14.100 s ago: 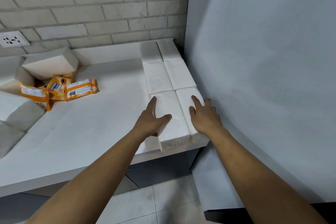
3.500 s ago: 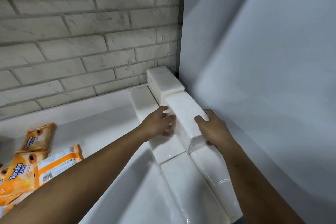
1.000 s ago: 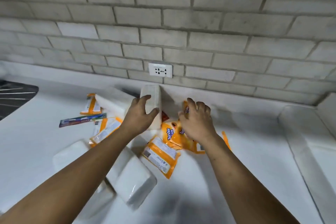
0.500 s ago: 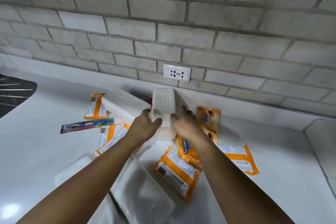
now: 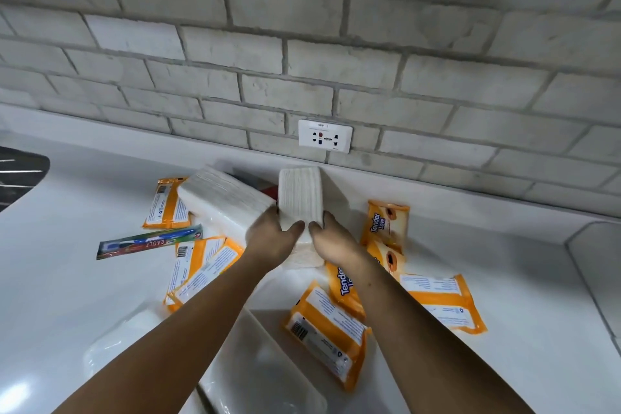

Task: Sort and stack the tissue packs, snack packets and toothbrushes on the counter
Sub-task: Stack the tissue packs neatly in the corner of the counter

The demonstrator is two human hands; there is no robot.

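Note:
A white tissue pack (image 5: 300, 197) stands on end near the back wall. My left hand (image 5: 268, 237) grips its left side and my right hand (image 5: 332, 240) grips its right side, thumbs meeting on its front. Another tissue pack (image 5: 221, 202) leans just left of it. More tissue packs (image 5: 255, 376) lie under my forearms at the front. Orange snack packets (image 5: 327, 333) are scattered around, some at the right (image 5: 386, 220) and some at the left (image 5: 166, 203). A packaged toothbrush (image 5: 149, 241) lies flat at the left.
The white counter (image 5: 67, 279) runs along a grey brick wall with a power socket (image 5: 325, 136). A dark sink (image 5: 20, 175) edge shows at far left. A white raised surface (image 5: 601, 262) sits at the right edge.
Both hands have closed in on the upright tissue pack, thumbs now meeting on its front. The view has moved closer to the pile.

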